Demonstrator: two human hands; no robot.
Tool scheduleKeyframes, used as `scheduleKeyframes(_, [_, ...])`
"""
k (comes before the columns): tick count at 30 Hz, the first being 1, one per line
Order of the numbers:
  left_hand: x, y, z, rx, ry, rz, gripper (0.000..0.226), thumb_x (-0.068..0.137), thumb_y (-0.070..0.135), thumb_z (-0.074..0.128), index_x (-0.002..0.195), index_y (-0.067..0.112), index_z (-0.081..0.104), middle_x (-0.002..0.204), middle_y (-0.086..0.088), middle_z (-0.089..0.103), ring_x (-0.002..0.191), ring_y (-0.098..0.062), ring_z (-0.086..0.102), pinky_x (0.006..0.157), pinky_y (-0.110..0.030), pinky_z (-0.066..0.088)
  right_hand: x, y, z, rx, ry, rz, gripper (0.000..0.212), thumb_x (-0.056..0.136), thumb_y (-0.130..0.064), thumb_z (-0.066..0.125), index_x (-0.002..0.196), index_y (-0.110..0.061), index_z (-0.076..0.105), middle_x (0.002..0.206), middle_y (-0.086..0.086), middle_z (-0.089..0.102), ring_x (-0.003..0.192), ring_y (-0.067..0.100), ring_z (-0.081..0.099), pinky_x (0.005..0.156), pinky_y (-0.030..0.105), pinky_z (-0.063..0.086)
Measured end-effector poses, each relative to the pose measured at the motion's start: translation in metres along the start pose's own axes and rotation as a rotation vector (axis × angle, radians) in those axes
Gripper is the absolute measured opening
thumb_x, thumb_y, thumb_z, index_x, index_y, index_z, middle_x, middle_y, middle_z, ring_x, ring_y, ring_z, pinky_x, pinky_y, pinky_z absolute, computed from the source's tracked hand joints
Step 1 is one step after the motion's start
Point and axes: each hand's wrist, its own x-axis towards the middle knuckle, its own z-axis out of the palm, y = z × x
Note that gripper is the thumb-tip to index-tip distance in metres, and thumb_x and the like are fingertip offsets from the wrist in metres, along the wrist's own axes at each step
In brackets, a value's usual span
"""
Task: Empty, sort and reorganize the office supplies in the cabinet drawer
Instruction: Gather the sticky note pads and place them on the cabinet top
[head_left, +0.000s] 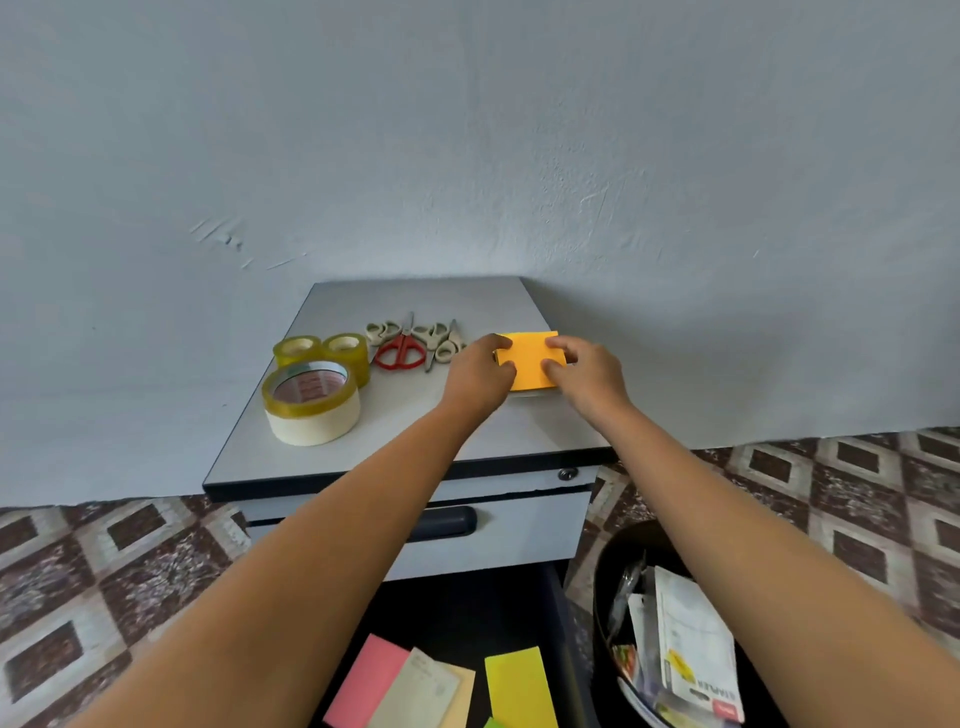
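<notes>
Left of the orange pad (529, 361) that my left hand (478, 376) and right hand (587, 374) pinch, tapes (311, 400) and scissors (400, 351) seem sorted; drawer notes (517, 686) remain.

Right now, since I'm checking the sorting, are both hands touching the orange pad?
Touching. The head view shows the left hand and right hand pinching the orange pad at its side edges.

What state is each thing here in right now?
Orange pad: pinched by left hand and right hand.
Scissors: closed, lying flat.
Tape rolls: lying flat, one stacked on another.
Upper drawer: shut.
Lower drawer: open, coloured pads inside.
Bin: holding paper packaging.
</notes>
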Motion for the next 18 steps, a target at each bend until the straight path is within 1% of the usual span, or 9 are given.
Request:
scheduleKeyframes(2, [0.013, 0.0, 0.004, 0.026, -0.02, -0.019, 0.039, 0.09, 0.01, 0.051, 0.129, 0.01, 0.054, 0.122, -0.015, 0.057, 0.089, -0.03, 0.061, 0.077, -0.027, 0.047, 0.013, 0.003, 0.002, -0.021, -0.01, 0.011, 0.038, 0.092, -0.018, 0.056, 0.13, -0.016, 0.056, 0.133, 0.009, 0.055, 0.117, 0.023, 0.053, 0.089, 0.021, 0.037])
scheduleKeyframes(4, [0.023, 0.001, 0.005, 0.05, -0.046, -0.03, 0.04, 0.091, 0.011, 0.051, 0.13, 0.01, 0.054, 0.127, -0.014, 0.056, 0.102, -0.032, 0.061, 0.086, -0.029, 0.048, 0.024, 0.006, 0.003, -0.033, -0.012, 0.021, 0.037, 0.092, -0.019, 0.057, 0.129, -0.015, 0.057, 0.133, 0.01, 0.055, 0.119, 0.024, 0.052, 0.093, 0.023, 0.038])
scheduleKeyframes(6, [0.033, 0.002, 0.006, 0.05, -0.065, -0.032, 0.04, 0.09, 0.011, 0.051, 0.13, 0.01, 0.054, 0.128, -0.015, 0.056, 0.105, -0.033, 0.061, 0.092, -0.034, 0.049, 0.035, 0.007, 0.004, -0.047, -0.016, 0.027, 0.037, 0.092, -0.019, 0.057, 0.129, -0.015, 0.057, 0.133, 0.01, 0.055, 0.119, 0.024, 0.053, 0.094, 0.025, 0.038])
scheduleKeyframes(8, [0.041, 0.003, 0.007, 0.063, -0.073, -0.036, 0.04, 0.09, 0.011, 0.052, 0.13, 0.01, 0.054, 0.129, -0.015, 0.055, 0.105, -0.033, 0.06, 0.093, -0.037, 0.049, 0.043, 0.008, 0.004, -0.074, -0.022, 0.025, 0.037, 0.092, -0.02, 0.057, 0.129, -0.014, 0.057, 0.133, 0.01, 0.056, 0.118, 0.025, 0.053, 0.095, 0.026, 0.038])
scheduleKeyframes(9, [0.044, 0.003, 0.008, 0.071, -0.075, -0.039, 0.04, 0.09, 0.012, 0.052, 0.13, 0.011, 0.054, 0.13, -0.014, 0.054, 0.105, -0.032, 0.06, 0.092, -0.037, 0.05, 0.046, 0.009, 0.005, -0.084, -0.027, 0.026, 0.037, 0.092, -0.02, 0.057, 0.129, -0.014, 0.057, 0.133, 0.009, 0.056, 0.118, 0.024, 0.053, 0.096, 0.026, 0.037])
scheduleKeyframes(11, [0.048, 0.0, 0.01, 0.101, -0.08, -0.041, 0.04, 0.091, 0.013, 0.052, 0.131, 0.012, 0.054, 0.129, -0.013, 0.055, 0.104, -0.029, 0.06, 0.089, -0.032, 0.049, 0.051, 0.012, 0.007, -0.1, -0.038, 0.027, 0.038, 0.092, -0.02, 0.056, 0.13, -0.014, 0.056, 0.134, 0.009, 0.055, 0.12, 0.024, 0.052, 0.096, 0.025, 0.037])
scheduleKeyframes(14, [0.049, -0.005, 0.015, 0.127, -0.089, -0.045, 0.04, 0.092, 0.014, 0.051, 0.132, 0.013, 0.053, 0.126, -0.013, 0.057, 0.102, -0.026, 0.061, 0.082, -0.025, 0.044, 0.053, 0.019, 0.012, -0.126, -0.065, 0.02, 0.038, 0.094, -0.023, 0.054, 0.131, -0.015, 0.056, 0.136, 0.008, 0.053, 0.122, 0.024, 0.05, 0.096, 0.025, 0.036])
scheduleKeyframes(17, [0.048, -0.008, 0.019, 0.132, -0.076, -0.033, 0.041, 0.092, 0.016, 0.051, 0.132, 0.012, 0.052, 0.131, -0.013, 0.054, 0.112, -0.026, 0.055, 0.089, -0.025, 0.042, 0.05, 0.025, 0.014, -0.107, -0.073, 0.024, 0.037, 0.095, -0.025, 0.052, 0.131, -0.015, 0.056, 0.136, 0.008, 0.053, 0.123, 0.024, 0.049, 0.096, 0.025, 0.035])
scheduleKeyframes(18, [0.048, -0.009, 0.02, 0.127, -0.064, -0.031, 0.04, 0.092, 0.018, 0.051, 0.132, 0.012, 0.053, 0.134, -0.013, 0.051, 0.115, -0.026, 0.053, 0.089, -0.023, 0.041, 0.049, 0.026, 0.014, -0.089, -0.071, 0.023, 0.037, 0.096, -0.026, 0.052, 0.13, -0.014, 0.056, 0.136, 0.008, 0.053, 0.123, 0.024, 0.049, 0.096, 0.025, 0.035])
